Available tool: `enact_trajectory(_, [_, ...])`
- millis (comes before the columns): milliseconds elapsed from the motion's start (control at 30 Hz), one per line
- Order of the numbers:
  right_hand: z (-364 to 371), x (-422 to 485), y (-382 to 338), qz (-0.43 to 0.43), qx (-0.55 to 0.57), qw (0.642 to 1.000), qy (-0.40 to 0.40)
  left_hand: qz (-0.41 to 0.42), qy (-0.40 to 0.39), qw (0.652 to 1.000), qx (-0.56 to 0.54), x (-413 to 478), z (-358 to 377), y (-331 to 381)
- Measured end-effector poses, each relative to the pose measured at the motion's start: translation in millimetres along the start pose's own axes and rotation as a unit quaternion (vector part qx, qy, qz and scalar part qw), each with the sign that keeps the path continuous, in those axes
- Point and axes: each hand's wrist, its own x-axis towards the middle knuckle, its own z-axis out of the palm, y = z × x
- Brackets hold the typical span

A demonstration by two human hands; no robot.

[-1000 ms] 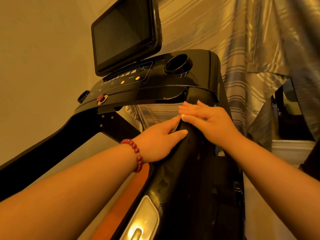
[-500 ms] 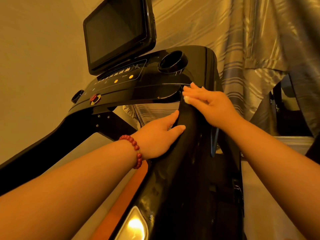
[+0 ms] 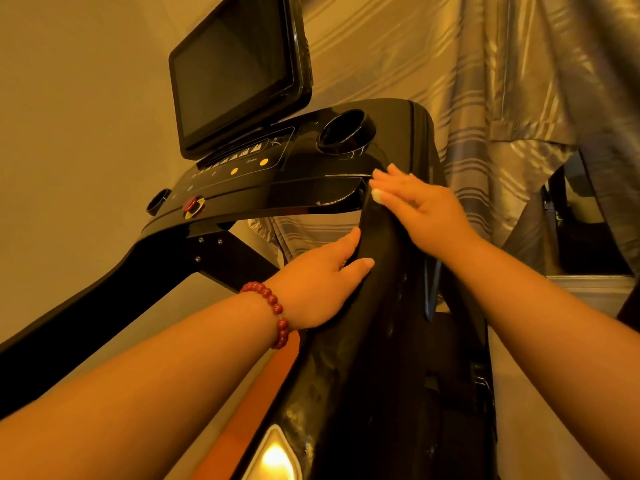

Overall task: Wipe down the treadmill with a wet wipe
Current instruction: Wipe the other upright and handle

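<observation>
Small white wet wipe (image 3: 377,196) is moved up the glossy black treadmill handrail (image 3: 381,306).
It is now pressed under the straight fingers (image 3: 394,176) of the right hand (image 3: 426,209), where the rail meets the console (image 3: 311,199); the left hand (image 3: 322,282) rests open lower down. This rail seems nearly wiped.

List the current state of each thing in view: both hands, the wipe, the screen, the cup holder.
right hand: fingers flat, pressing the wet wipe onto the top of the handrail.
wet wipe: bunched, mostly hidden under the fingers.
left hand: resting flat against the handrail, holding nothing.
screen: dark.
cup holder: nothing visible inside.
</observation>
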Motion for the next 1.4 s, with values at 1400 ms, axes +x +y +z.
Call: enact_trajectory(1400, [37.5,-109.4,-70.6,0.105,0.177,0.977,0.053,-0.016,0.049,0.989,-0.140,-72.3,14.2,-10.2])
